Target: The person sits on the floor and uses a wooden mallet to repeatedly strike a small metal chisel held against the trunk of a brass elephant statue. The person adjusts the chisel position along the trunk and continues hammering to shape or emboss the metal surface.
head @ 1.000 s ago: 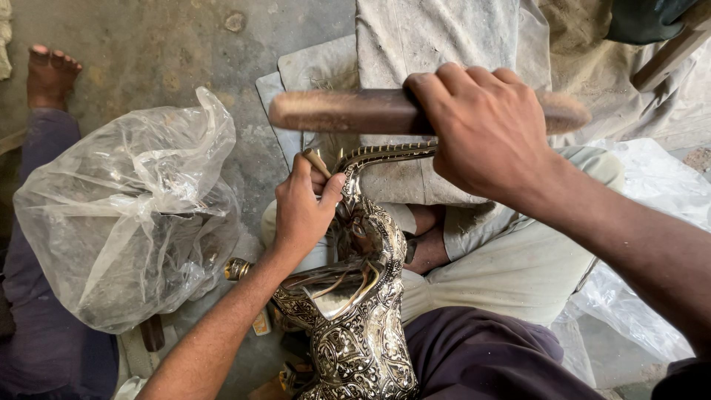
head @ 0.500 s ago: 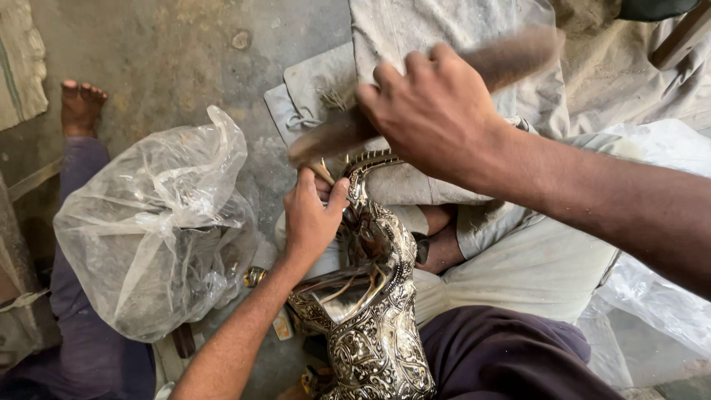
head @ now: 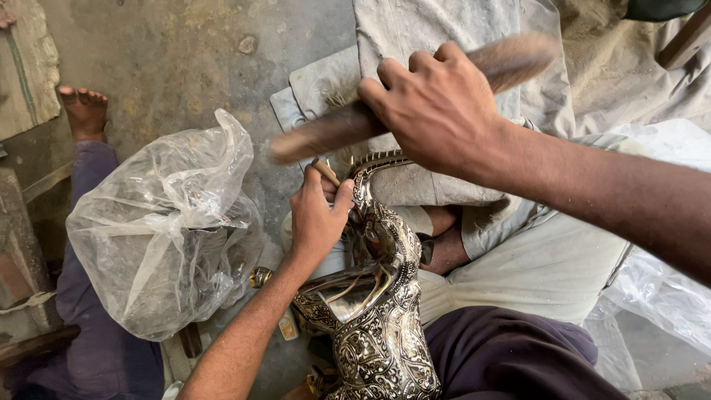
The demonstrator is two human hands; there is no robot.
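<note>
My right hand (head: 441, 104) grips a long wooden mallet (head: 326, 132), blurred with motion, held slantwise above the work. Just under it my left hand (head: 315, 218) pinches a small wooden-handled punch (head: 326, 172) against the neck of an ornate engraved metal vessel (head: 374, 311). The vessel is silver and brass coloured, with a curved serrated spout near my fingers, and it rests upright between my legs. Its base is cut off by the frame's lower edge.
A crumpled clear plastic bag (head: 163, 230) with dark items sits at the left. Another person's bare foot (head: 85, 110) and purple trouser leg (head: 89, 333) lie beyond it. Grey cloth pads (head: 415, 44) cover the concrete floor ahead. More plastic sheet (head: 659, 289) lies at the right.
The mallet has tilted from level to slanted and blurs with motion. My right hand shifted up and right. My left hand stays on the punch at the vessel's neck.
</note>
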